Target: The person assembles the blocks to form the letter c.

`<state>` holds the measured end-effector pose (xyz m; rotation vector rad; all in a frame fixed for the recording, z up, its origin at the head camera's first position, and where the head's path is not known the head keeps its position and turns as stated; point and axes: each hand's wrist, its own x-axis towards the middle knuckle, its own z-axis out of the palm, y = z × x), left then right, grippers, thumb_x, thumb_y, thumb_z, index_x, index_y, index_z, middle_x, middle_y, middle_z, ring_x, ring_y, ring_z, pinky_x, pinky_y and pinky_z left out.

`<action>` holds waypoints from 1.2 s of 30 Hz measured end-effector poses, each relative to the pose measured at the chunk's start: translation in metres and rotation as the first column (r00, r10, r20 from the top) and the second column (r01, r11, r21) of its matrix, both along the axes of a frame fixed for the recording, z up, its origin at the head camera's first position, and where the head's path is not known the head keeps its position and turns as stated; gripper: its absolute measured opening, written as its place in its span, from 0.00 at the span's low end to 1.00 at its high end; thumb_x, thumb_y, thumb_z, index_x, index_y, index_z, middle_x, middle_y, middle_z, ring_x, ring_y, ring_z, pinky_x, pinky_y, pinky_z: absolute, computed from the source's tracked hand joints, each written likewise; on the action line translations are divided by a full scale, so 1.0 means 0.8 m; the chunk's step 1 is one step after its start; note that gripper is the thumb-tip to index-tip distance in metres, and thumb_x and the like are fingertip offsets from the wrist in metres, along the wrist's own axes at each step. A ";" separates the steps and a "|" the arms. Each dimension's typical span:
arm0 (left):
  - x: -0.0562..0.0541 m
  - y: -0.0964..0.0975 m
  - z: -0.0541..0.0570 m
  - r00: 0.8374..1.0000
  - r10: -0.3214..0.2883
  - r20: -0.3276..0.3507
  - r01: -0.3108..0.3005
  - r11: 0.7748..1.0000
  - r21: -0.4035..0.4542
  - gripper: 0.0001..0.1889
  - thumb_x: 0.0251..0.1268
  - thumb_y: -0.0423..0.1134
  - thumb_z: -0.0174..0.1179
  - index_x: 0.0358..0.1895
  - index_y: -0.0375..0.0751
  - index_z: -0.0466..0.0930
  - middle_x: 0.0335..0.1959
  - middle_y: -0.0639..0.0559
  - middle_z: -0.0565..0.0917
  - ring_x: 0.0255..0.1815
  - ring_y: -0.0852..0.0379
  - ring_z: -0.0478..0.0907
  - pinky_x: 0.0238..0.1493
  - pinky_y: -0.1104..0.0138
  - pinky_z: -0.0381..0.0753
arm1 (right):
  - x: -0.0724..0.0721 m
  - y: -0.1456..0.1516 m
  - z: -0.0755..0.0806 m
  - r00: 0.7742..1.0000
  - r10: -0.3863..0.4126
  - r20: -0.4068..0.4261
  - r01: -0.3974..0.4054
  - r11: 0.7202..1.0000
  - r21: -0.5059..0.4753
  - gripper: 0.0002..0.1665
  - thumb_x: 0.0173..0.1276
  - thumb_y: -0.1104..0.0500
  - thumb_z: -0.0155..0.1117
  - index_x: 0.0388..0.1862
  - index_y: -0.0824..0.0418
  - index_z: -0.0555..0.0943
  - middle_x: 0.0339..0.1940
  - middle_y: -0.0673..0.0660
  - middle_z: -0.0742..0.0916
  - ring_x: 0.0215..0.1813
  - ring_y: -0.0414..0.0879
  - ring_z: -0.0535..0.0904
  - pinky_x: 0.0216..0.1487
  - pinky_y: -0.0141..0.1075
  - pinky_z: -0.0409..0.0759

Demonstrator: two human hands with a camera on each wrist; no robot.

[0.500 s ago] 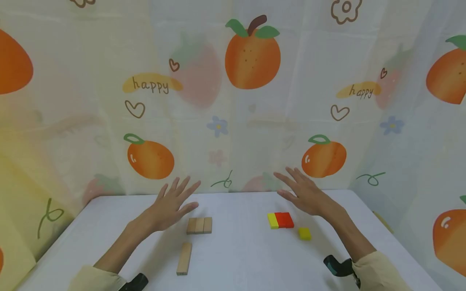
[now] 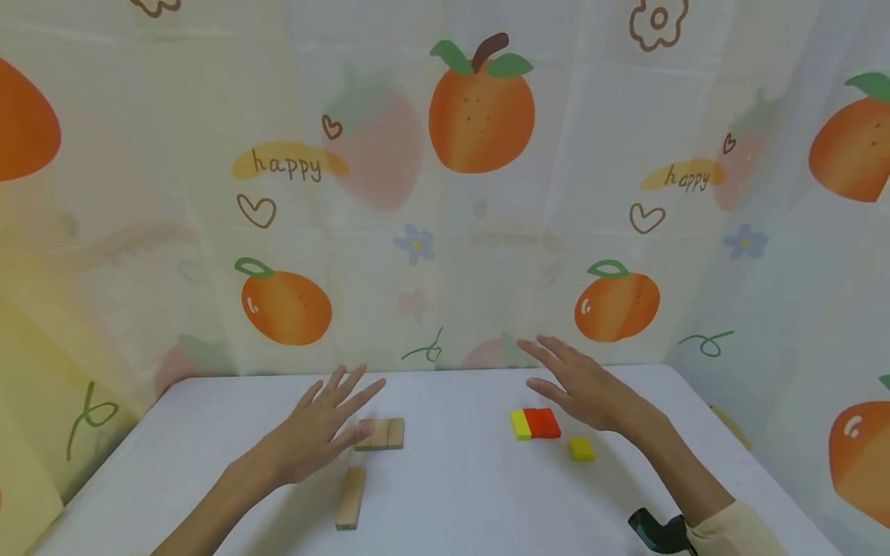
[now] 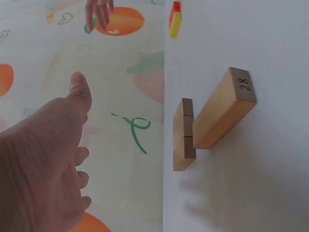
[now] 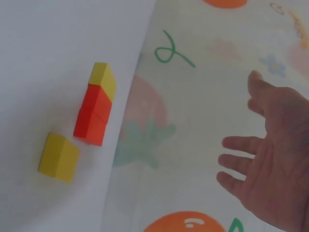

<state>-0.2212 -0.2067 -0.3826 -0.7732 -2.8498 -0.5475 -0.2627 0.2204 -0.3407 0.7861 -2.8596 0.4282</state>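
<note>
My left hand [image 2: 316,425] hovers over the left side of the white table, fingers spread and holding nothing. In the head view its thumb covers part of a row of three plain wooden blocks [image 2: 388,434]. Nearer the front lies a single longer-looking wooden block [image 2: 351,498]; the left wrist view shows "28" on the end of this block [image 3: 244,86]. Above the right side, my right hand [image 2: 584,390] is also spread and holds nothing. Below it sit a yellow block [image 2: 521,425] and two red blocks [image 2: 542,423] side by side, with a separate yellow block [image 2: 582,449] closer to me.
The white tabletop [image 2: 459,494] ends at a printed curtain [image 2: 480,301] hanging along its back edge. More of this cloth hangs at both sides. A black device [image 2: 660,533] is strapped by the right sleeve [image 2: 737,529].
Both hands have come down a little in the head view. The left thumb now overlaps the wooden row. The blocks stay where they were.
</note>
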 end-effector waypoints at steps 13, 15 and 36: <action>0.032 -0.013 -0.020 0.997 -0.066 -0.033 0.066 0.998 -0.002 0.32 0.78 0.57 0.55 0.82 0.65 0.62 0.86 0.46 0.60 0.86 0.29 0.51 0.78 0.79 0.13 | 0.020 -0.011 -0.021 0.993 0.119 -0.002 -0.119 0.991 0.055 0.37 0.82 0.38 0.52 0.85 0.43 0.61 0.81 0.56 0.73 0.78 0.62 0.72 0.76 0.61 0.73; 0.036 -0.014 -0.023 0.996 -0.080 -0.046 0.079 0.997 -0.027 0.31 0.78 0.56 0.56 0.81 0.64 0.63 0.85 0.47 0.62 0.85 0.29 0.53 0.71 0.85 0.11 | 0.022 -0.013 -0.026 0.991 0.132 0.005 -0.132 0.990 0.056 0.36 0.83 0.39 0.52 0.84 0.44 0.62 0.80 0.58 0.74 0.78 0.63 0.73 0.76 0.60 0.72; 0.053 -0.025 -0.063 0.978 -0.190 -0.083 0.173 0.969 -0.176 0.34 0.75 0.65 0.53 0.81 0.66 0.62 0.81 0.44 0.69 0.80 0.33 0.65 0.68 0.34 0.71 | 0.017 -0.015 -0.066 0.972 0.233 -0.012 -0.229 0.962 0.146 0.23 0.75 0.54 0.67 0.66 0.57 0.81 0.68 0.64 0.84 0.70 0.62 0.80 0.69 0.58 0.80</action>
